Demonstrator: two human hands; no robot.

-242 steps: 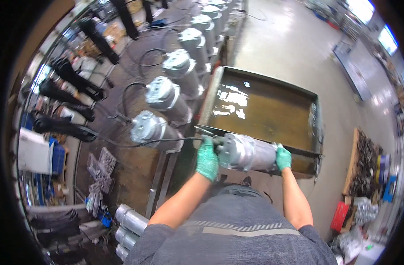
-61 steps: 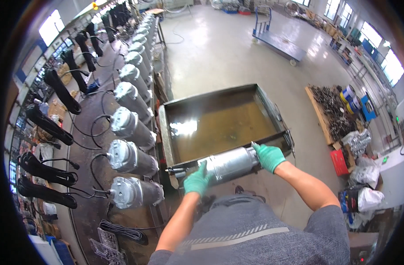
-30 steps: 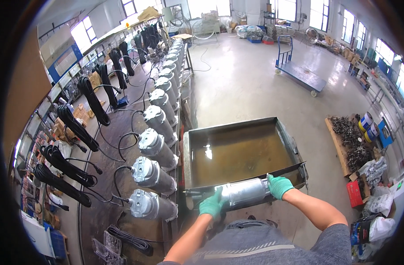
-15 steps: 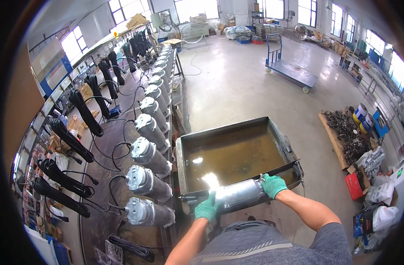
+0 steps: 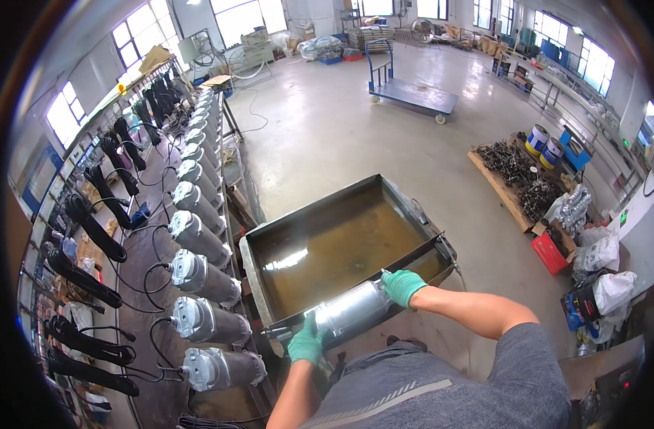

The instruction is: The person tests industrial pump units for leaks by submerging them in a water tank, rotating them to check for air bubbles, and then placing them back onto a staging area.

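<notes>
A silver metal cylinder (image 5: 352,313) lies sideways across the near edge of a metal tank (image 5: 257,282) of brownish water. My left hand (image 5: 305,344), in a green glove, is closed on the cylinder's left end; a thin shaft shows beyond that hand. The right hand (image 5: 403,287), gloved alike, grips the other end, which sits slightly farther away. Part of the fingers on each side is hidden by the glove and the cylinder. Whether the cylinder rests on the rim or hangs just over it, I cannot tell.
Left of the tank, a long bench carries a row of similar cylinders (image 5: 212,319) with cables, and coiled black cables (image 5: 91,280) behind them. A blue platform trolley (image 5: 412,96) stands farther off. On the right are a pallet of dark metal parts (image 5: 516,179) and a red box (image 5: 551,252).
The view has swung to the right, so the bench, tank and trolley sit farther left in it. Both hands keep their grip on the cylinder, near the same tank edge.
</notes>
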